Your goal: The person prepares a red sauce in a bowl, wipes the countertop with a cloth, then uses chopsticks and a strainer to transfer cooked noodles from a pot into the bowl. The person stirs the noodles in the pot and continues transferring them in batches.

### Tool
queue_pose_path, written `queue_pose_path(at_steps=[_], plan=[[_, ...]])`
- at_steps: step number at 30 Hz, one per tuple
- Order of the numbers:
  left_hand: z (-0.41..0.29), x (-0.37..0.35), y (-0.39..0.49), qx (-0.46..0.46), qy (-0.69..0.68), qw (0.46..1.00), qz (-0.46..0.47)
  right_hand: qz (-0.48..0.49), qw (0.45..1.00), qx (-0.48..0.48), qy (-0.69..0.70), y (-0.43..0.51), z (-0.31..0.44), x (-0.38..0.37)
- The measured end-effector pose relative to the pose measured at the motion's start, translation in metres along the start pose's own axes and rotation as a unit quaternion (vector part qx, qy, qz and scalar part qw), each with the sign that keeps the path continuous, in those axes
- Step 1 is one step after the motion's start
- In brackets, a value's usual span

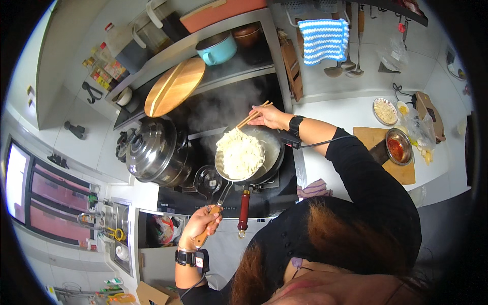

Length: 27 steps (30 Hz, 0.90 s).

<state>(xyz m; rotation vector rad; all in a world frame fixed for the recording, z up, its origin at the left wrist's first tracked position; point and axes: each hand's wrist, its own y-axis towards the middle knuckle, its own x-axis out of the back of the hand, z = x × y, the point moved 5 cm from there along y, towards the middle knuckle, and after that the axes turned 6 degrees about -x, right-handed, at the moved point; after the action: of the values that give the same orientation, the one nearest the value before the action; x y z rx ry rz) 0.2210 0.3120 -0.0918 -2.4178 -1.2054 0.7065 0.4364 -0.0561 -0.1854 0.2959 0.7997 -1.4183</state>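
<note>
My left hand (203, 224) grips the wooden handle (207, 231) of a wire strainer (219, 167). A heap of pale noodles (242, 154) fills the strainer, which sits over the left side of a steaming wok (275, 160). Between the fingers of my right hand (268, 116) is a pair of wooden chopsticks (249, 118), their tips at the upper edge of the noodles. Cloudy liquid shows in the wok to the right of the strainer. The wok's dark red handle (244, 213) points towards my body, with neither hand on it.
Left of the wok stand a lidded steel steamer pot (152, 150) and a small dark pan (208, 179). A round wooden lid (175, 87) leans behind them. On the right counter, a cutting board (404, 171) carries a steel bowl of red sauce (398, 148), near a plate of pale food (385, 111).
</note>
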Motion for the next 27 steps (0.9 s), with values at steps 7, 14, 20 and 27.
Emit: queue_pose_path(at_steps=[7,14,20,27], plan=[[0.011,0.014,0.027,-0.019,-0.029,0.999,-0.035,0.091,0.962,0.046,-0.254,-0.05,-0.003,-0.041],[0.027,0.015,0.053,-0.03,-0.04,0.998,-0.026,0.137,0.827,0.189,-0.512,-0.119,0.002,-0.075],[0.033,0.01,0.059,-0.053,-0.046,0.997,-0.029,0.012,0.885,0.261,-0.386,-0.137,0.054,-0.039],[0.013,0.007,0.046,-0.066,-0.008,0.997,-0.048,-0.073,0.976,0.112,-0.174,-0.121,-0.004,0.024]])
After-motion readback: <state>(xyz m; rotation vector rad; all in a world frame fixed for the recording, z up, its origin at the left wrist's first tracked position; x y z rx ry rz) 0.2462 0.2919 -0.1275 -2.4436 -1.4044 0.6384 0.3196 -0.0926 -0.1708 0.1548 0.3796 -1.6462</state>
